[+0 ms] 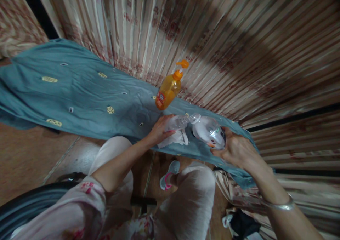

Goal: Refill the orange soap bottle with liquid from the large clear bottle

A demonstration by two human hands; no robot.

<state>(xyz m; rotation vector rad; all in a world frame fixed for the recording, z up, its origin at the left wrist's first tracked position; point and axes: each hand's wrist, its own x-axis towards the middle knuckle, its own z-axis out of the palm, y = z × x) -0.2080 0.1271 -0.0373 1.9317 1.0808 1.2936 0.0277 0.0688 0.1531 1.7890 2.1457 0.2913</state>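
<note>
My left hand is closed around a small clear plastic bottle, which lies on its side with its neck toward the right. Below that bottle rests a crumpled white cloth or tissue; whether my fingers touch it is unclear. My right hand grips a larger clear plastic container, whitish inside, with a label near my fingers. A round whitish mouth or cap sits where the two meet; I cannot tell which it belongs to. Behind them stands an orange pump bottle, tilted in view.
A teal patterned cloth covers the long narrow table. Pleated curtains hang right behind it, with dark metal bars at the right. My knees are under the front edge. A black item lies at lower right.
</note>
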